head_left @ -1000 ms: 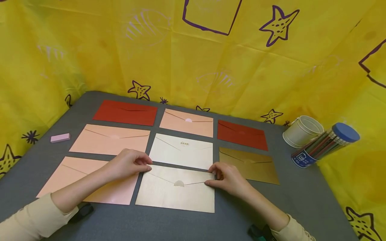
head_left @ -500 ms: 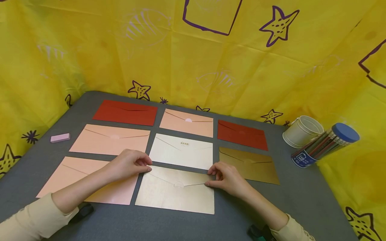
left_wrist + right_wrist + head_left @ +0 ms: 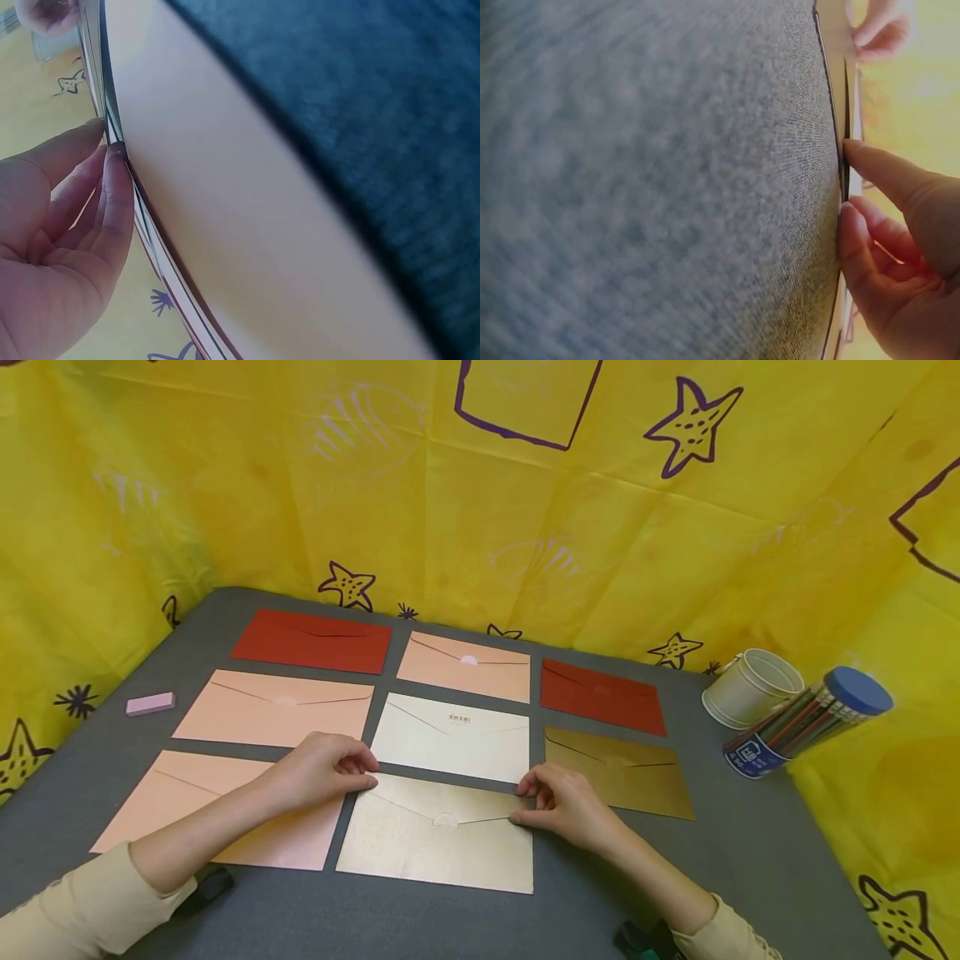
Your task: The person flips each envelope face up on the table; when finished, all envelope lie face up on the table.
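Note:
In the head view a pale gold envelope (image 3: pixel 435 858) lies flap side up in the front row of the laid-out envelopes. The left hand (image 3: pixel 318 770) pinches at its upper left corner, thumb and fingertips right at the edge. At the upper right corner the right hand (image 3: pixel 566 806) does the same, its thumb over the flap side. A white envelope (image 3: pixel 450 743) with a small barcode lies just beyond, a narrow gap between. Under the left forearm is a peach envelope (image 3: pixel 157 810), partly hidden. A gold envelope (image 3: pixel 645 785) is beyond the right hand.
Further back lie two red envelopes, one left (image 3: pixel 311 643) and one right (image 3: pixel 603 697), and two peach envelopes, one middle (image 3: pixel 480 681) and one left (image 3: pixel 262 710). An eraser (image 3: pixel 150 703) sits at left. At right stand a white tin (image 3: pixel 738 697) and a tilted pencil tub (image 3: pixel 757 756).
The pale gold envelope has shifted very slightly toward the person since the first frame, widening its gap to the white one. Both hands stay at its corners.

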